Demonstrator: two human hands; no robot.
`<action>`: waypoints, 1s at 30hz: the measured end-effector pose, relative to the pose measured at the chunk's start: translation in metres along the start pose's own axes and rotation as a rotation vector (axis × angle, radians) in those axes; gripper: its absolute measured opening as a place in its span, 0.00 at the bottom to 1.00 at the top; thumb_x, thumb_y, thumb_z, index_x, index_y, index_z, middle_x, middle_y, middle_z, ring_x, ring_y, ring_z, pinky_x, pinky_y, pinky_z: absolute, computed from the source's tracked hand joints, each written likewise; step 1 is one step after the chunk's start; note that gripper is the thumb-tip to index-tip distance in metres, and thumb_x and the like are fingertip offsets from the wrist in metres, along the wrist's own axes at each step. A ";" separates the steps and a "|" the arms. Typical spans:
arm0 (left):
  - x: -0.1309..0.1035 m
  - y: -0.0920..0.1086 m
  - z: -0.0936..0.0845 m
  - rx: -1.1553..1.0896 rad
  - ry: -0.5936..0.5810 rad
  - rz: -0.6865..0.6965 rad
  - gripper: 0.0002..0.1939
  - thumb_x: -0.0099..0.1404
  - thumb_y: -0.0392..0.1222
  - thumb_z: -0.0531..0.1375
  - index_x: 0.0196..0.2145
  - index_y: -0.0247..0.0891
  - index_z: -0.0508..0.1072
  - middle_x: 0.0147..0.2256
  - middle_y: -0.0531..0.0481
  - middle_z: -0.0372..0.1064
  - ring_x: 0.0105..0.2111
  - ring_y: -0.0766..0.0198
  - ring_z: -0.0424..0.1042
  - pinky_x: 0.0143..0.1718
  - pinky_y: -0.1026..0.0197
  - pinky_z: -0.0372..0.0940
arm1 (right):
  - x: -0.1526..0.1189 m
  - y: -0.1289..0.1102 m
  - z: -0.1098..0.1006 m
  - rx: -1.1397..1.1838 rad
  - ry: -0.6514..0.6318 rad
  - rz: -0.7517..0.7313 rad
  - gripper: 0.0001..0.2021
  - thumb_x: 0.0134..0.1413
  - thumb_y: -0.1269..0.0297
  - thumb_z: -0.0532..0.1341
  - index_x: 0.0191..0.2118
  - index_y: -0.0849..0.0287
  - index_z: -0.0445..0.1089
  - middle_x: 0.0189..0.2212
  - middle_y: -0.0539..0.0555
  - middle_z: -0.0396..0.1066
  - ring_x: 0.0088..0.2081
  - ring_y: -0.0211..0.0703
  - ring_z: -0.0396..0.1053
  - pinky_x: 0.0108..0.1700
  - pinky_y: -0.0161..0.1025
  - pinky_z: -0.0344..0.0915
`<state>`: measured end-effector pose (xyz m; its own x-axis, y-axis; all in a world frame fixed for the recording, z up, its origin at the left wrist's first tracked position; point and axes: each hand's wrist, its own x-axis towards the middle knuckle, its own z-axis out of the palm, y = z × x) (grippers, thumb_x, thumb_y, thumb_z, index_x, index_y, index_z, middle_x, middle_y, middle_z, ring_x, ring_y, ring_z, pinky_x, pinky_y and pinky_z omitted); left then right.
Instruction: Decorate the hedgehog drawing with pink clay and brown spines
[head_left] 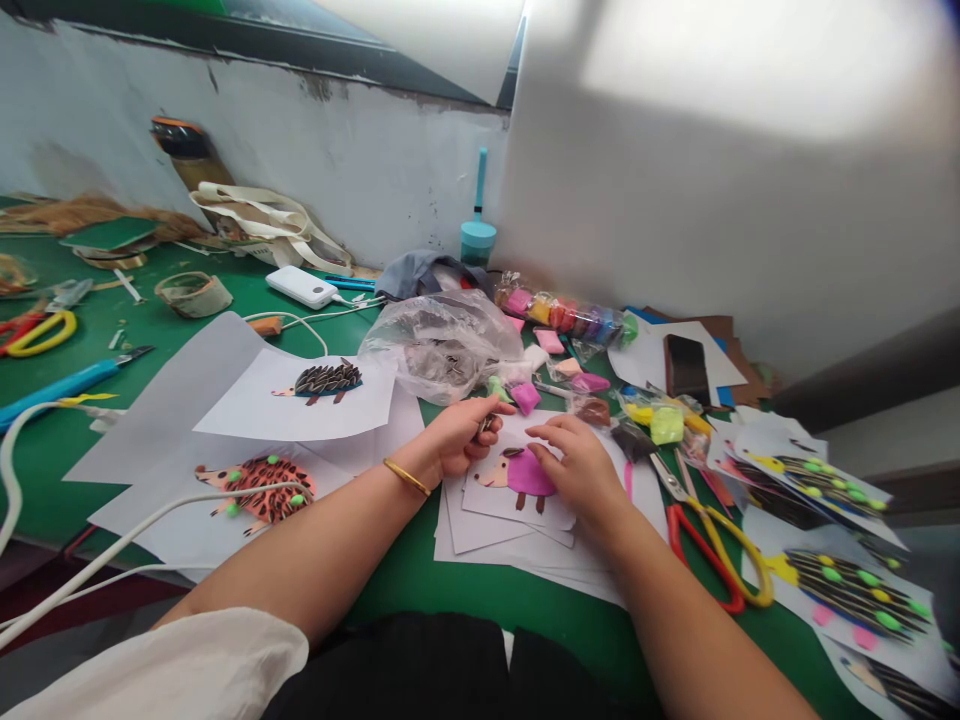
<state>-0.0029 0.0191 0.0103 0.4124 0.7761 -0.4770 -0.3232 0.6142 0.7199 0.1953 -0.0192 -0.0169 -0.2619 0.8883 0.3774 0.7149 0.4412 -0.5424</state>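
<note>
A white sheet (490,505) bears a pink hedgehog figure (531,472) with brown legs and a dark seed at the top of its back. My left hand (466,437), with a gold bangle at the wrist, is curled around several dark seeds (485,425) just above the sheet's upper left. My right hand (574,462) hovers over the right side of the pink figure, thumb and fingers apart, with nothing visible between them. Behind my left hand lies a clear plastic bag (442,345) with dark seeds inside.
Finished hedgehog pictures lie at left (330,382) and right (855,590). Red and yellow scissors (712,540) rest right of my right hand. Wrapped clay packets (525,397), a phone (685,367) and a power bank (302,287) are farther back. White cables (135,535) cross the left side.
</note>
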 end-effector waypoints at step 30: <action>-0.008 -0.009 0.005 0.300 -0.201 0.063 0.17 0.60 0.53 0.64 0.28 0.36 0.68 0.22 0.56 0.57 0.15 0.76 0.50 0.16 0.69 0.42 | 0.003 -0.016 -0.002 0.685 0.133 0.302 0.10 0.56 0.55 0.64 0.35 0.57 0.71 0.36 0.55 0.77 0.38 0.45 0.75 0.43 0.44 0.71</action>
<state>0.0005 0.0064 0.0102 0.5681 0.7495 -0.3397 -0.1018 0.4737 0.8748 0.1842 -0.0241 -0.0053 -0.0077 0.9792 0.2026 0.1698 0.2009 -0.9648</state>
